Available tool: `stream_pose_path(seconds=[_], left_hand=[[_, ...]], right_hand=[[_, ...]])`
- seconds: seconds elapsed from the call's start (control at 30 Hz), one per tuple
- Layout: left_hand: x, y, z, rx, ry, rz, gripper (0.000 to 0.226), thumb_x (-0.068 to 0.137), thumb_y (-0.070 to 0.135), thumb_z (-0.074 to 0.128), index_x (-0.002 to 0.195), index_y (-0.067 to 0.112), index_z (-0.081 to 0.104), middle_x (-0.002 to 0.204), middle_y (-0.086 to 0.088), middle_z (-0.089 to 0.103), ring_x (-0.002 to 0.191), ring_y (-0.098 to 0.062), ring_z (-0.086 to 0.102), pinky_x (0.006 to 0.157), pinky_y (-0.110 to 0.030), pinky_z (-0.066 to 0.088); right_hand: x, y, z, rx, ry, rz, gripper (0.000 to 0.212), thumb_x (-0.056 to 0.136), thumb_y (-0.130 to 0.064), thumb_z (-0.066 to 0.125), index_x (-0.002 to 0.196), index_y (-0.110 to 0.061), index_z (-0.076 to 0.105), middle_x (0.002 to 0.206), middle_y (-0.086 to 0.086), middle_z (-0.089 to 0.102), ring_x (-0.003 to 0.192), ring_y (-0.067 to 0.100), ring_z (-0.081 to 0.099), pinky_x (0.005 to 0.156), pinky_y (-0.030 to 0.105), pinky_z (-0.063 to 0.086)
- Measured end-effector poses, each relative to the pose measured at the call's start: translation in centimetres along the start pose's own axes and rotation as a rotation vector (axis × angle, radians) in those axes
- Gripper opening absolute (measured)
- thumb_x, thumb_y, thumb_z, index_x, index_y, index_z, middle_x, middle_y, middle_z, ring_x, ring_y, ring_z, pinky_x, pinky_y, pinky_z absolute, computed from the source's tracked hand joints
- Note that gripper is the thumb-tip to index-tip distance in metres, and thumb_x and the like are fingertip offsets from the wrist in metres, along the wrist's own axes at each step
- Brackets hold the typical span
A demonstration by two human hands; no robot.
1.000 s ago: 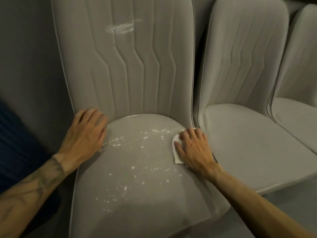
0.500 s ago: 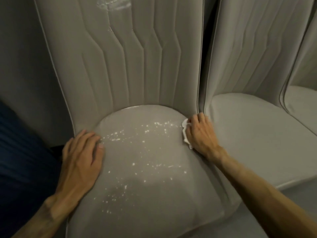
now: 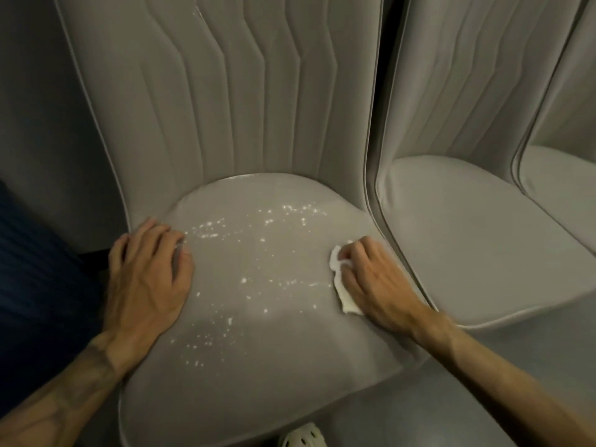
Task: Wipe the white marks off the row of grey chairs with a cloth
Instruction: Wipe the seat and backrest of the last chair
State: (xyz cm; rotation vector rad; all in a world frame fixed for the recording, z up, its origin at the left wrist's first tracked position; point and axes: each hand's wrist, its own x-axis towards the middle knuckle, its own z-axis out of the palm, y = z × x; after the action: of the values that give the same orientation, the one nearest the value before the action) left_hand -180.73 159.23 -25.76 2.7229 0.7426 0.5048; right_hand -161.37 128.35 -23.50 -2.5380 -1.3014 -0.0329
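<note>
Head camera, looking down: a person leans over the first chair [image 3: 258,375] in a row of grey upholstered chairs, both bare forearms reaching in from the bottom of the frame. The left hand [image 3: 146,279] lies flat on the left edge of the seat, fingers straight and spread, grasping nothing. The right hand [image 3: 377,282] rests on the right side of the same seat, its fingers curled over a crumpled white cloth [image 3: 343,295] and pressing it against the upholstery; part of the cloth sticks out to the left of the knuckles and below the thumb.

Between the two hands, white marks [image 3: 245,253] speckle the seat: a band of flecks near the back, a looser scatter across the middle, and a cluster toward the front left. The cloth sits just right of them, at the seat's edge. A thin white streak [image 3: 197,12] shows at the top of the ribbed backrest.

A second chair [image 3: 467,253] stands close beside the first on the right, its seat unmarked, and a sliver of a third chair [image 3: 561,182] appears at the far right. A pale perforated shoe [image 3: 301,438] peeks out below the seat's front edge, on a grey floor [image 3: 435,398]. Dark blue ribbed fabric [image 3: 38,285] fills the left margin.
</note>
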Motion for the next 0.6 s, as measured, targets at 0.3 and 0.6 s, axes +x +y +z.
stream_pose_path(seconds=[0.3, 0.6], left_hand=[[0.1, 0.2, -0.2, -0.004, -0.004, 0.005, 0.047, 0.105, 0.036, 0.031, 0.126, 0.007, 0.061, 0.139, -0.017, 0.058, 0.145, -0.034, 0.043, 0.126, -0.057, 0.022], [-0.5, 0.4, -0.4, -0.021, 0.003, 0.014, 0.047, 0.104, 0.036, 0.033, 0.125, 0.004, 0.061, 0.133, -0.021, 0.060, 0.139, -0.038, 0.047, 0.123, -0.056, 0.025]], right_hand=[[-1.5, 0.8, -0.4, -0.067, 0.102, 0.141, 0.016, 0.103, -0.021, 0.046, 0.110, -0.008, 0.054, 0.104, 0.011, 0.051, 0.095, 0.032, 0.051, 0.089, 0.040, 0.041], [-5.6, 0.0, -1.2, -0.070, 0.117, 0.281, 0.017, 0.100, -0.017, 0.052, 0.112, -0.006, 0.056, 0.106, 0.014, 0.052, 0.099, 0.035, 0.052, 0.091, 0.047, 0.043]])
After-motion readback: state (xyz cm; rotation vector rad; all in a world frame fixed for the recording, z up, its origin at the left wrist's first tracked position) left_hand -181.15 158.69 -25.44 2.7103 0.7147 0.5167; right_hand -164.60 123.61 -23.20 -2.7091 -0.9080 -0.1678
